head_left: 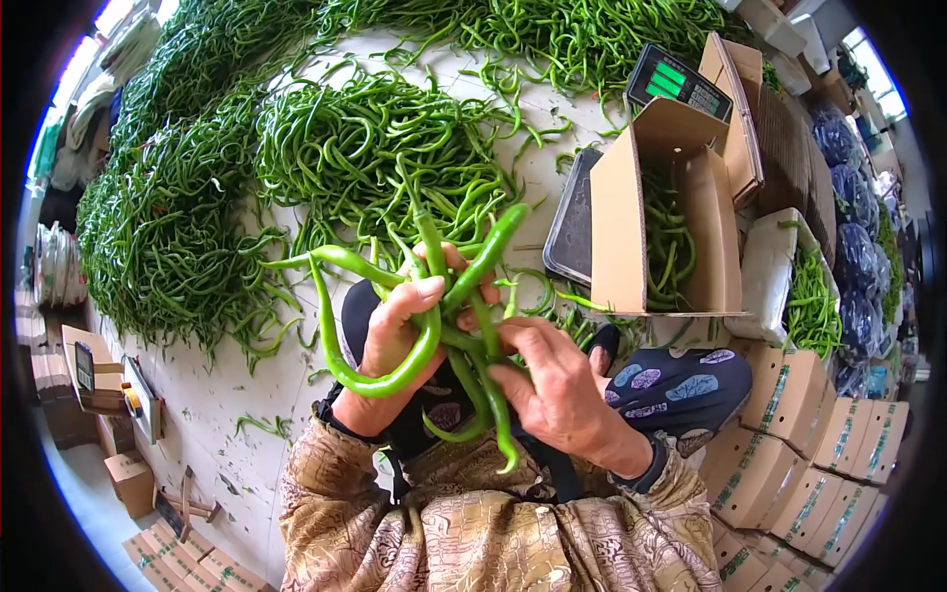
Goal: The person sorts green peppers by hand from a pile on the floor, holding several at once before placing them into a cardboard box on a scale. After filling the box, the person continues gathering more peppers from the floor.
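Note:
A bunch of long green chili peppers (464,286) is held in front of my body. My left hand (390,340) is closed round the middle of the bunch, with one curved pepper looping under my fingers. Just to the right, my right hand (557,380) grips the lower stems of the same bunch. The pepper tips fan out above both hands.
A big heap of green peppers (197,178) covers the floor ahead and to the left. An open cardboard box (681,207) with peppers inside stands on a scale (676,84) at right. Closed cartons (799,434) are stacked at lower right. More boxes (128,479) lie at lower left.

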A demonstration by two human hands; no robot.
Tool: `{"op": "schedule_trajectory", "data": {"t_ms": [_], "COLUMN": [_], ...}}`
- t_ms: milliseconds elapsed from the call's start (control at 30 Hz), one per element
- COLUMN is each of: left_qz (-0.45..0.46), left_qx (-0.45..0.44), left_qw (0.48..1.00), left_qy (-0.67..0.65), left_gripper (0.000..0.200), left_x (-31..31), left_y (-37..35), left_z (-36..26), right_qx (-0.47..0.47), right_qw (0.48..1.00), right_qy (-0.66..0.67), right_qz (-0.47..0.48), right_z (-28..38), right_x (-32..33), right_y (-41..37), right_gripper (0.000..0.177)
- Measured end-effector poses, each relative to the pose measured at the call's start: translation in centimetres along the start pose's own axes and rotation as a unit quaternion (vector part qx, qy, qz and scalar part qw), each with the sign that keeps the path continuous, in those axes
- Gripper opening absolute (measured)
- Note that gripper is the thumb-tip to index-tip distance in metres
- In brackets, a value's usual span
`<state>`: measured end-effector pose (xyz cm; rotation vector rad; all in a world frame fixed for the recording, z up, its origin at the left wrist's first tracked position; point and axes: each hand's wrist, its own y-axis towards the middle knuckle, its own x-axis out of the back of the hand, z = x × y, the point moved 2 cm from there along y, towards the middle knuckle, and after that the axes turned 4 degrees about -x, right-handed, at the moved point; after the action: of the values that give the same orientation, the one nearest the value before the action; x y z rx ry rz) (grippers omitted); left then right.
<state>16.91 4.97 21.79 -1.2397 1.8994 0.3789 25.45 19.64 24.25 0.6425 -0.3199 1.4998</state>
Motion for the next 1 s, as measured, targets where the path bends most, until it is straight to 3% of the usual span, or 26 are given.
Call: {"op": "schedule_trajectory", "data": {"t_ms": [33, 133, 200, 300, 333, 467, 600, 667, 700, 733, 800, 867, 900, 1000], "left_qz": [-0.004, -0.026, -0.026, -0.035, -0.021, 0.004, 0.015, 0.014, 0.011, 0.009, 0.017, 0.005, 0.011, -0.035], "left_qx": [0.005, 0.006, -0.005, -0.01, -0.008, 0.003, 0.012, 0.017, 0.019, 0.023, 0.026, 0.028, 0.026, 0.03], "left_qw": [1.0, 0.999, 1.0, 0.999, 1.0, 0.999, 0.999, 0.998, 0.998, 0.997, 0.996, 0.996, 0.995, 0.997], "left_qy": [-0.005, -0.018, -0.012, -0.002, -0.019, -0.054, -0.05, -0.052, -0.061, -0.071, -0.08, -0.086, -0.092, -0.058], "left_gripper": [0.039, 0.039, 0.043, 0.047, 0.046, 0.045, 0.042, 0.039, 0.038, 0.037, 0.036, 0.036, 0.035, 0.031], "left_x": [0.3, -0.5, -0.1, -0.6, 0.2, 0.6, 0.2, -0.1, -0.2, -0.3, -0.2, -0.4, -0.3, -1.3], "left_y": [-0.1, 0.0, 0.0, -0.2, -0.2, 0.0, 0.1, -0.1, 0.0, 0.0, 0.0, -0.2, -0.2, -0.8], "left_z": [0.1, 0.1, 0.1, -0.2, -0.1, 0.1, 0.5, 0.3, 0.4, 0.4, 0.4, 0.5, 0.6, 0.8], "right_qx": [0.007, -0.09, -0.161, -0.283, -0.334, -0.316, -0.264, -0.212, -0.189, -0.182, -0.12, -0.13, -0.17, -0.092], "right_qw": [1.0, 0.992, 0.977, 0.905, 0.847, 0.795, 0.824, 0.876, 0.909, 0.949, 0.944, 0.969, 0.974, 0.993], "right_qy": [0.008, 0.09, 0.141, 0.314, 0.412, 0.518, 0.499, 0.414, 0.326, 0.148, -0.053, -0.021, 0.076, 0.079], "right_qz": [-0.01, -0.003, -0.011, 0.038, 0.04, 0.012, -0.054, -0.127, -0.177, -0.208, -0.301, -0.209, -0.13, 0.004], "right_z": [0.3, -0.7, -1.2, -2.3, -2.5, -3.4, -4.5, -5.4, -6.4, -7.6, -8.4, -5.2, -4.0, -1.8], "right_x": [-0.3, -0.6, 0.6, 3.6, 4.7, 7.8, 11.7, 14.8, 16.2, 17.7, 17.5, 14.9, 12.9, 7.3], "right_y": [0.1, 0.2, -0.2, -1.0, -1.2, -1.9, -1.0, 0.1, 1.0, 1.2, 1.1, 0.7, 0.3, -0.3], "right_gripper": [0.03, 0.027, 0.015, 0.022, 0.025, 0.033, 0.033, 0.033, 0.036, 0.039, 0.041, 0.037, 0.03, 0.017]}}
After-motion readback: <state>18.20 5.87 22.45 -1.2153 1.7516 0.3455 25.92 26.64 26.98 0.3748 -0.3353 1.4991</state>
